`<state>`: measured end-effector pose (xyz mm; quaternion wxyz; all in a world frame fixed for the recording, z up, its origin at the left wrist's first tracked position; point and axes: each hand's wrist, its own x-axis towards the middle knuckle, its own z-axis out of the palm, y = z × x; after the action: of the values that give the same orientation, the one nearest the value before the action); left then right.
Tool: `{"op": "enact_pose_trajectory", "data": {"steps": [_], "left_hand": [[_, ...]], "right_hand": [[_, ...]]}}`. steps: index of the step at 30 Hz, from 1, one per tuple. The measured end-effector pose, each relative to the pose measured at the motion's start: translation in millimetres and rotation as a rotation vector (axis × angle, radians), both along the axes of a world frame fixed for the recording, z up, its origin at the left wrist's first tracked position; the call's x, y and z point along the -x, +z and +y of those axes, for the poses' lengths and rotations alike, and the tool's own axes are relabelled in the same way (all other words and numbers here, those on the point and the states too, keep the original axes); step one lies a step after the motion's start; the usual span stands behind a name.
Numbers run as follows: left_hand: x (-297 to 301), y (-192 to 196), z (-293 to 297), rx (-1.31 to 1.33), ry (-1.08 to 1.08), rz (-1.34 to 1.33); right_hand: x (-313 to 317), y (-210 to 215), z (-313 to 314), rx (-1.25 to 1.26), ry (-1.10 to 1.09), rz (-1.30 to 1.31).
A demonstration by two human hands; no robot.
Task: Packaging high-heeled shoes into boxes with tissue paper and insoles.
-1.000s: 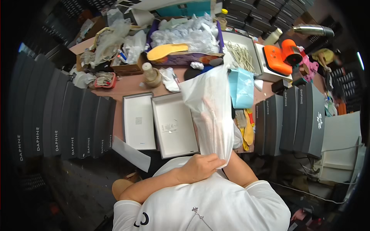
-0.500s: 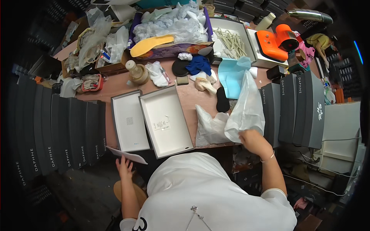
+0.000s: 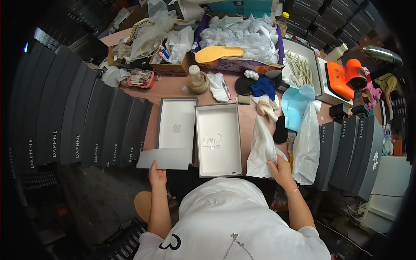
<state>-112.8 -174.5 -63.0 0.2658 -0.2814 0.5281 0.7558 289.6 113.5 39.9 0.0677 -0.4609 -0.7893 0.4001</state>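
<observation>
My left hand [image 3: 157, 174] pinches the near edge of a flat white sheet [image 3: 162, 159], which covers the near end of a grey-edged shoebox half [image 3: 177, 110]. Beside it lies the other shoebox half [image 3: 217, 118], white inside with a small printed slip [image 3: 211, 141] on its bottom. At the table's front edge, my right hand [image 3: 281, 173] has its thumb and fingers closed on a crumpled white wrapping paper [image 3: 261, 151]; what lies under the paper is hidden. Right of that hand lies another white paper [image 3: 306, 149], partly over light-blue sheets [image 3: 297, 110].
Dark shoeboxes stand in rows at left [image 3: 110, 125] and right [image 3: 362, 151]. Farther back are a purple carton [image 3: 240, 65] of crumpled paper with a yellow insole [image 3: 219, 53], a glue bottle [image 3: 197, 80], a blue cloth [image 3: 263, 86], a box of sticks [image 3: 301, 69] and an orange device [image 3: 340, 80].
My right hand has moved from the right-hand paper to the crumpled one left of it. My left hand has brought the sheet over the box half and turned it flatter. The view has shifted left.
</observation>
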Motion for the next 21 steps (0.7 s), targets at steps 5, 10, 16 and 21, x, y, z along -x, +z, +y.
{"op": "enact_pose_trajectory", "data": {"steps": [5, 10, 16, 21], "left_hand": [[0.0, 115.6, 52.9, -0.132, -0.154, 0.412], [-10.7, 155.8, 115.8, -0.238, -0.456, 0.686], [-70.7, 67.2, 163.7, 0.084, -0.828, 0.693], [-107.1, 5.6, 181.5, 0.513, -1.028, 1.07]], "right_hand": [[109.7, 28.1, -13.4, 0.312, -0.059, 0.551], [167.6, -82.4, -55.9, -0.123, 0.461, -0.092], [123.4, -14.3, -22.0, 0.181, 0.265, 0.299], [140.6, 8.7, -59.8, -0.258, 0.35, 0.213]]}}
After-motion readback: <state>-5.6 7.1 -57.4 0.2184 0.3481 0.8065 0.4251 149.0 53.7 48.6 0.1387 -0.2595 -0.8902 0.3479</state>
